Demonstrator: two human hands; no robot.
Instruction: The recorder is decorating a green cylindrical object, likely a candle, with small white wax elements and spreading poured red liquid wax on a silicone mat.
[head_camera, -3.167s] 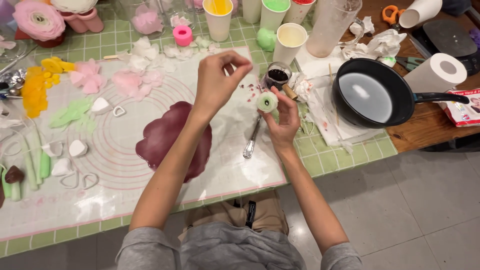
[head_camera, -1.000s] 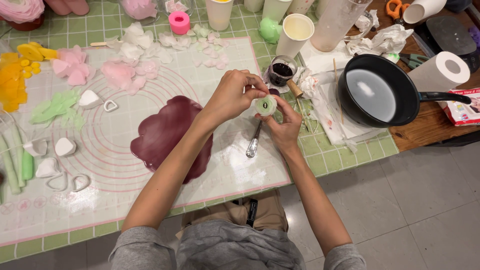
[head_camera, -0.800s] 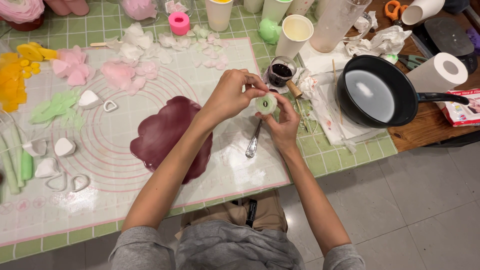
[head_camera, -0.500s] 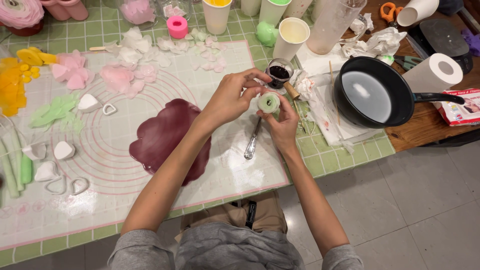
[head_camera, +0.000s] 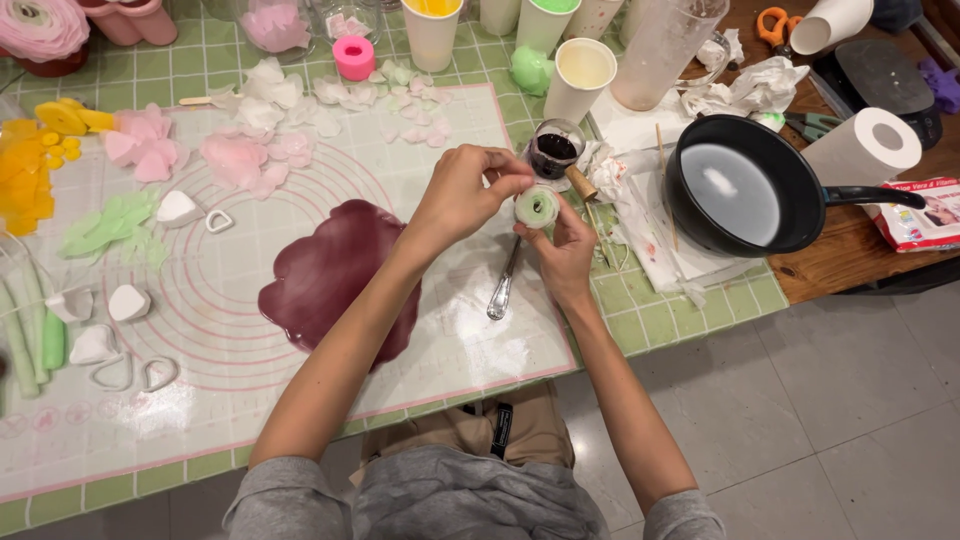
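Note:
My right hand (head_camera: 562, 250) holds a small round pale green flower bud (head_camera: 536, 207) with a dark centre, above the right part of the white silicone mat (head_camera: 230, 300). My left hand (head_camera: 468, 190) pinches at the bud's upper left edge with thumb and fingers together. A rolled-out sheet of dark maroon paste (head_camera: 335, 270) lies on the mat just left of my left forearm. A metal spoon (head_camera: 501, 285) lies on the mat under my hands. A small glass jar of dark liquid (head_camera: 555, 150) stands right behind the bud.
A black pan of water (head_camera: 740, 190) sits to the right on paper towels, with a paper roll (head_camera: 865, 145) beyond it. Paper cups (head_camera: 580, 75) line the back. Pink petals (head_camera: 240, 155), yellow and green pieces and white heart cutters (head_camera: 125, 300) lie on the left.
My left hand came down from mid-air to the bud and now pinches its edge. Both hands drifted slightly toward the jar; the view shifted a little.

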